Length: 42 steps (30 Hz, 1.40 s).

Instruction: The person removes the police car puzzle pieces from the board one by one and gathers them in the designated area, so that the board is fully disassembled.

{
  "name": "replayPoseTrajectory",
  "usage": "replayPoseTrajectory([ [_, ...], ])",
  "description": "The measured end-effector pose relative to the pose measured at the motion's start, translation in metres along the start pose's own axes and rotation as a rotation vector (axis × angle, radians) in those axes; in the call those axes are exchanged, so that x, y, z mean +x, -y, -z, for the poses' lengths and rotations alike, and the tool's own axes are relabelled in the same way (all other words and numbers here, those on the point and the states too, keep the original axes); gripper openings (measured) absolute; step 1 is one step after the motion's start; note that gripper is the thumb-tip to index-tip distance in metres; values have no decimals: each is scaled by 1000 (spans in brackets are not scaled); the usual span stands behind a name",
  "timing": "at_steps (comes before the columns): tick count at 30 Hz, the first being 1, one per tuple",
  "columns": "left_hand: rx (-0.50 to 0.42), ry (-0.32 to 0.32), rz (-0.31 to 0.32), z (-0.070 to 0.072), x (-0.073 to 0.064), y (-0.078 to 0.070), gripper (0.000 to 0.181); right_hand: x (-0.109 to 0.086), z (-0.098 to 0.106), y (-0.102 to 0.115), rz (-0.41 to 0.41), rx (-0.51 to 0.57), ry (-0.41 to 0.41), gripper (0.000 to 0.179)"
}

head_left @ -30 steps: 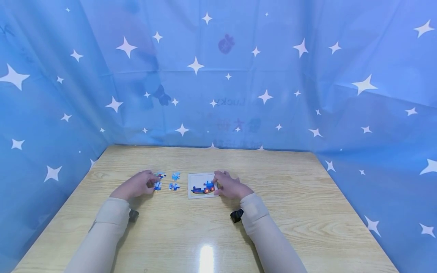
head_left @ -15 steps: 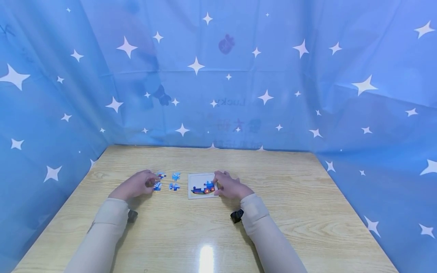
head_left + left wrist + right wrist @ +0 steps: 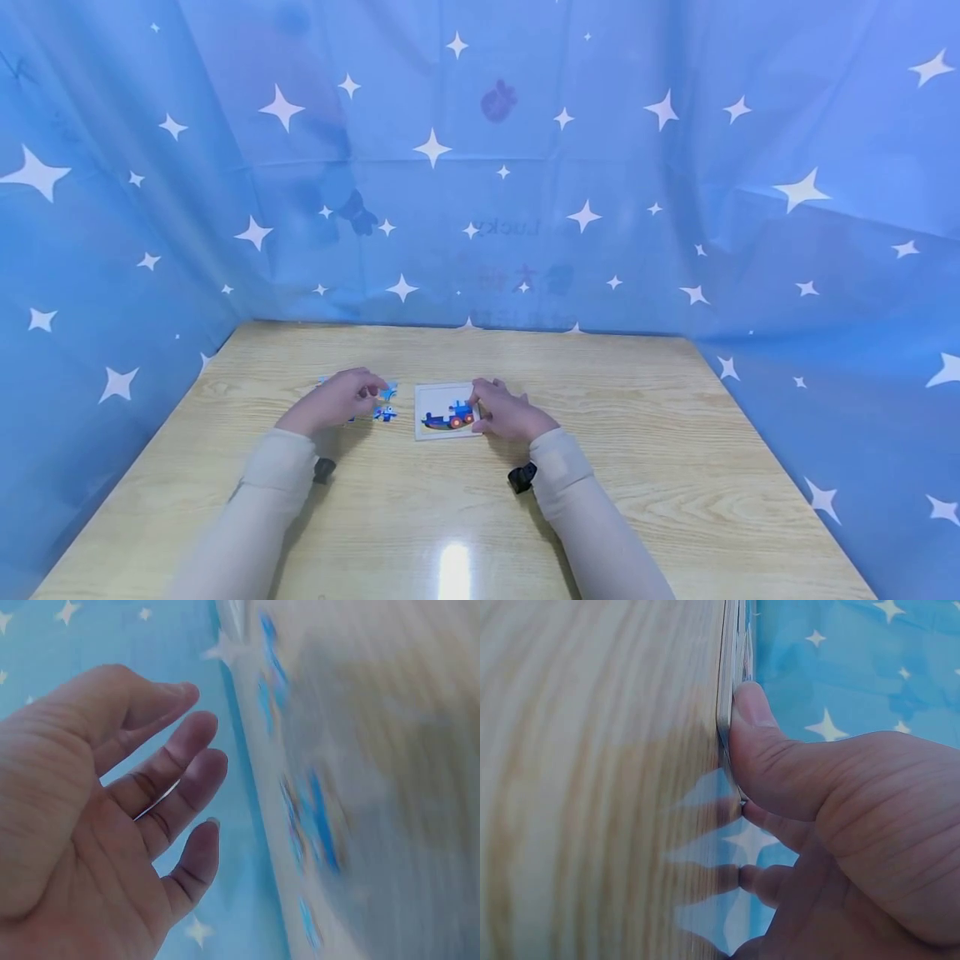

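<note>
Flat blue-printed jigsaw pieces (image 3: 386, 414) were seen at three o'clock from the nearer left hand (image 3: 337, 401), loosely curled, unladen. Beyond, the white-bordered square puzzle board (image 3: 438, 396) was gripped by the right hand (image 3: 512, 412).

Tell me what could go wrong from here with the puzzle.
The left hand hovers by the loose pieces; a low sweep might scatter them. That hand also partly hides them from the head camera, so a misjudged pick is possible. The right hand touches the right side of the tray; a push there might shift it and unsettle the pieces inside.
</note>
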<state>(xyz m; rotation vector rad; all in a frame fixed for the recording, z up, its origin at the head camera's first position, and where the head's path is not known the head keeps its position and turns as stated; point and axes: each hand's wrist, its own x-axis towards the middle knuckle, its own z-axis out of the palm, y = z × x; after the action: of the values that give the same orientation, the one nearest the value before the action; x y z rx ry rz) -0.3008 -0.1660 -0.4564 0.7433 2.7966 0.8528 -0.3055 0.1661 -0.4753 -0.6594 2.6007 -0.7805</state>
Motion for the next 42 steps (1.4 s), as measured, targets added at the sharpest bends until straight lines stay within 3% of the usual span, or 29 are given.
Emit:
replayPoseTrajectory([
  [6, 35, 32, -1, -19, 28, -27, 30, 1, 2, 0, 3, -14, -5, 36],
  [11, 51, 48, 4, -37, 42, -39, 29, 4, 0, 0, -35, -34, -15, 60],
  [15, 101, 59, 38, -46, 48, -45, 30, 5, 0, 1, -43, -59, -6, 72],
  [20, 156, 88, 73, -49, 56, -59, 34, 6, 2, 1, -35, -85, 1, 73],
  [28, 188, 141, 21, -57, 64, -72, 30, 6, 0, -1, -35, -117, 37, 77],
  [31, 157, 150, 15, -58, 67, -77, 28, 6, 0, -2, -38, -124, 31, 78],
  [42, 151, 158, 20, -65, 72, -77, 31, 5, 1, -3, -50, -128, 20, 78],
])
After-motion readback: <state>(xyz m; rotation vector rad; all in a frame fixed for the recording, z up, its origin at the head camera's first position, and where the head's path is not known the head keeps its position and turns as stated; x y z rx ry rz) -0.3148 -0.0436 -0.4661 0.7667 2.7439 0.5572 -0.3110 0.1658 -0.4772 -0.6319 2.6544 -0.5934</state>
